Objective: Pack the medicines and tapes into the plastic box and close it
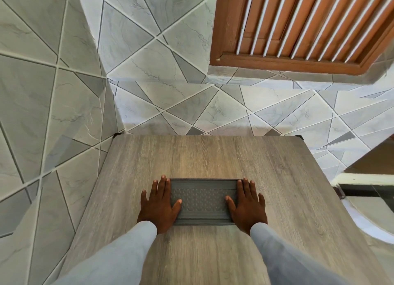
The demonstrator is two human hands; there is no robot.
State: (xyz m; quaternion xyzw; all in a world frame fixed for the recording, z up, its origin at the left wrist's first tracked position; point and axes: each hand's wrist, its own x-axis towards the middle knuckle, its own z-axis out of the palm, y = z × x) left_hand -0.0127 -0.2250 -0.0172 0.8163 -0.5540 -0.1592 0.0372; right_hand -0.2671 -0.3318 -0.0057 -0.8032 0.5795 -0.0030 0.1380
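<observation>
A grey plastic box (203, 201) with a dotted lid lies shut on the wooden table (213, 156), near its front middle. My left hand (158, 205) lies flat over the box's left end, fingers spread and thumb on the lid. My right hand (247, 205) lies flat over the right end in the same way. Neither hand grips the box from what I see. No medicines or tapes are in view; the box's inside is hidden.
Tiled walls with a grey geometric pattern stand behind and to the left of the table. A brown louvred window frame (298, 28) is at the upper right. A white rounded fixture (366, 212) sits past the table's right edge.
</observation>
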